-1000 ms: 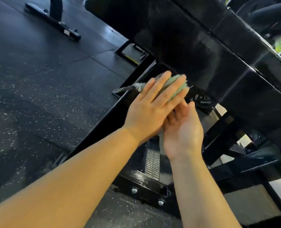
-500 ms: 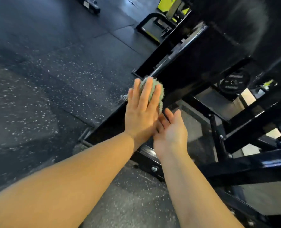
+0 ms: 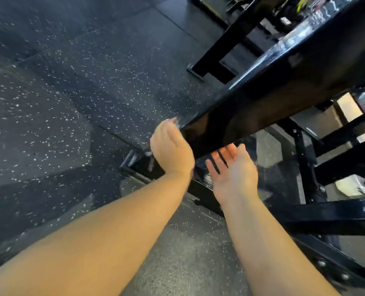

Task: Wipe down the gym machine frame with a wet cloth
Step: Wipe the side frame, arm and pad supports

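Note:
A glossy black slanted beam [image 3: 284, 92] of the gym machine frame runs from the upper right down to the centre. My left hand [image 3: 171, 148] is curled over its lower left edge. Only a small grey-green sliver of the cloth [image 3: 176, 122] shows at the fingertips; the rest is hidden under the hand. My right hand [image 3: 232, 176] is open, palm up, just below the beam's underside, and holds nothing. Both forearms reach in from the bottom of the view.
Dark speckled rubber floor [image 3: 81, 92] fills the left side. A black base rail with bolts [image 3: 326, 265] and crossbars [image 3: 337, 212] lie at the lower right. Further frame legs [image 3: 220, 56] stand at the top. Pale boxes [image 3: 346, 107] sit behind the beam.
My left hand went from pressing flat on the cloth to curling over the beam's edge, covering the cloth. My right hand has turned palm up and moved apart from the left. The view has shifted.

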